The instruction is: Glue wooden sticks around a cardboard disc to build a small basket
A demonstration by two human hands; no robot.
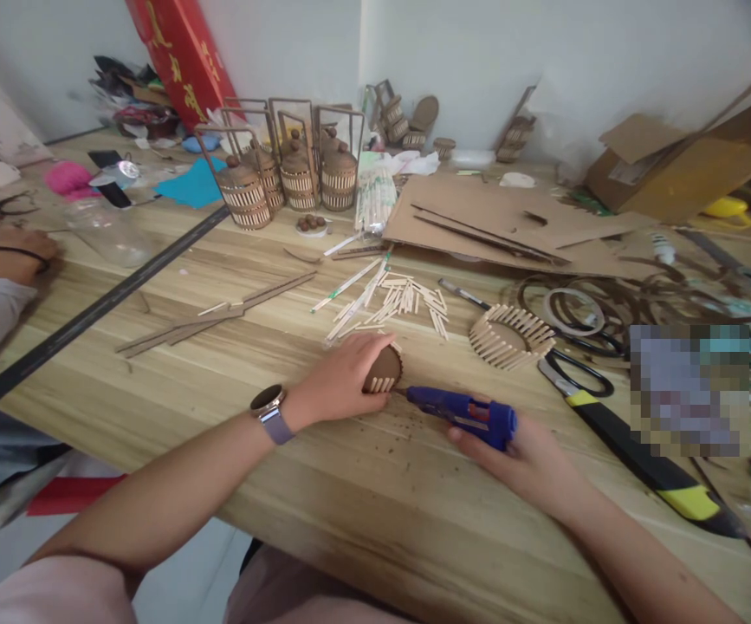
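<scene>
My left hand (342,379), with a watch on the wrist, is closed around a small round brown cardboard disc (383,366). A few short pale sticks stand along the disc's near edge. In my right hand (531,459) is a blue glue gun (462,412), its nozzle pointing left and close to the disc's edge; whether it touches I cannot tell. Beyond my left hand lies a pile of short cut sticks (407,299). To the right sits a finished-looking ring of sticks on a brown disc (511,336).
Several small lidded baskets with tall handles (301,173) stand at the back. A cardboard sheet (472,217) lies behind the sticks. Scissors (579,373), a black-yellow saw-like tool (648,459) and brown strips crowd the right. Another person's hand (15,251) rests at far left.
</scene>
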